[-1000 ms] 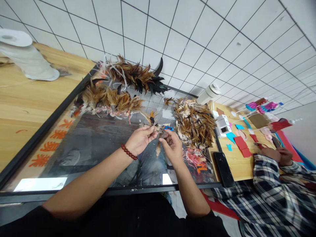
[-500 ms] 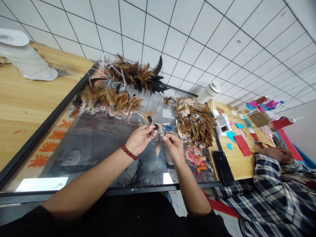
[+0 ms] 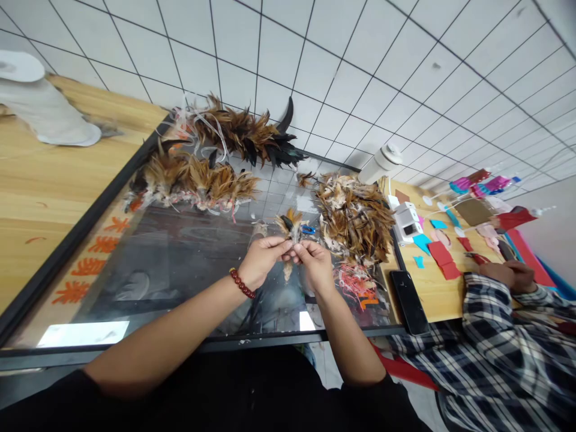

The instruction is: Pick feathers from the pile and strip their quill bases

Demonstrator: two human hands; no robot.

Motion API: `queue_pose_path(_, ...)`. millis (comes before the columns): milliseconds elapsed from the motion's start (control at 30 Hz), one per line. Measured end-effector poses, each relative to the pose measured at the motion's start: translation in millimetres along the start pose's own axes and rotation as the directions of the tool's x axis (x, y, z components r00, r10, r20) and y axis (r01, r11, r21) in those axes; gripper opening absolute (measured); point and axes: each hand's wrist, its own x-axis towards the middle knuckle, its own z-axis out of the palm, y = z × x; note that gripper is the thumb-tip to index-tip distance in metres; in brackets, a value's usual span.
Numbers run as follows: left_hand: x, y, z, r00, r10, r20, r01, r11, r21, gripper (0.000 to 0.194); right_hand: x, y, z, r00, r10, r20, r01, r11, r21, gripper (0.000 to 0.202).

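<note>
Above the glass tabletop (image 3: 180,258), my left hand (image 3: 265,259) and my right hand (image 3: 315,262) meet fingertip to fingertip. Both pinch the base of a small feather bunch (image 3: 290,224), brown and black, whose tips point away from me. Just behind my right fingers lies a blue tool (image 3: 308,229). A small light brown feather (image 3: 287,271) shows below the fingers. To the right is a large pile of brown feathers (image 3: 355,222), with pink and red strings (image 3: 355,281) at its near side.
Feather bundles (image 3: 198,179) and a longer feather row (image 3: 252,135) lie at the back left. A white bottle (image 3: 382,163) and a black phone (image 3: 409,302) are on the right. Beyond, a person in a plaid sleeve (image 3: 486,300) works beside red and blue pieces (image 3: 443,259).
My hands have come together, and the dark feathers from my left hand now stand with the bunch at my right fingertips. The view has shifted slightly.
</note>
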Motion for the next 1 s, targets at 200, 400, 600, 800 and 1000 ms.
queue_pose_path(200, 2, -1, -1.3, 0.992, 0.063, 0.112, -0.081, 0.982, 0.17, 0.026, 1, -8, -7, 0.987, 0.132, 0.094, -0.129, 0.991, -0.044, 0.031)
queue_pose_path(400, 3, 6, -3.0, 0.992, -0.12, 0.023, 0.122, 0.969, -0.214, 0.014, 3, -6, -15, 1.0, -0.01, -0.02, 0.006, 0.98, -0.197, 0.029)
queue_pose_path(600, 2, 7, -1.0, 0.968, -0.252, 0.014, 0.241, 0.903, -0.356, 0.002, -5, -8, -8, 0.894, -0.444, 0.058, 0.378, 0.68, -0.628, 0.024)
queue_pose_path(800, -2, 2, 2.8, 0.963, -0.266, 0.041, 0.265, 0.91, -0.32, 0.008, -7, -8, -5, 0.871, -0.487, 0.064, 0.39, 0.608, -0.691, 0.017)
queue_pose_path(1000, -4, 4, 3.7, 0.986, -0.153, -0.064, 0.145, 0.983, -0.109, 0.019, 1, -6, -14, 0.952, -0.306, -0.006, 0.281, 0.881, -0.38, 0.023)
